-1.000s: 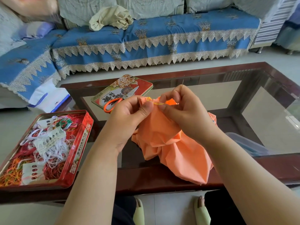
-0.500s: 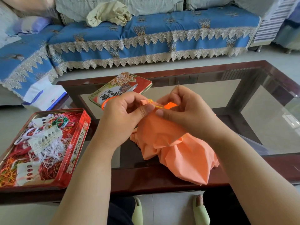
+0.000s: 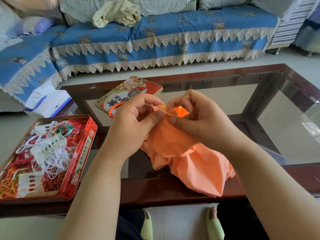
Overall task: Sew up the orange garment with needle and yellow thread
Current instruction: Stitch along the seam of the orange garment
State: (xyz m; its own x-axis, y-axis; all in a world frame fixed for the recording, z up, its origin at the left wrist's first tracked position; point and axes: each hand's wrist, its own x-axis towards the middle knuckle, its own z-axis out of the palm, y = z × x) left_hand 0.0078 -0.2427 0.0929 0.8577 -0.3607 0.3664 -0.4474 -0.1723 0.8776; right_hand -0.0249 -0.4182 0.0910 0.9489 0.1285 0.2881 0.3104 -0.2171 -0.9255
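Centrally, a dark wood-framed glass coffee table (image 3: 216, 75) is filling the middle of the frame, and a crumpled orange cloth garment (image 3: 187, 158) is being held over its near edge at lower centre. At lower left, an open red tin of tangled threads (image 3: 83, 153) is being kept within reach. The garment's upper fold is being pinched by the left hand (image 3: 133, 125). A thin steel needle (image 3: 191, 90), pointing upward at centre, is being gripped by the right hand (image 3: 195, 118). Yellow thread (image 3: 167, 112) is being looped between the thumbs. A stitch appears to be mid-pull; next, steady drawing-through is probably called for, without tangling.
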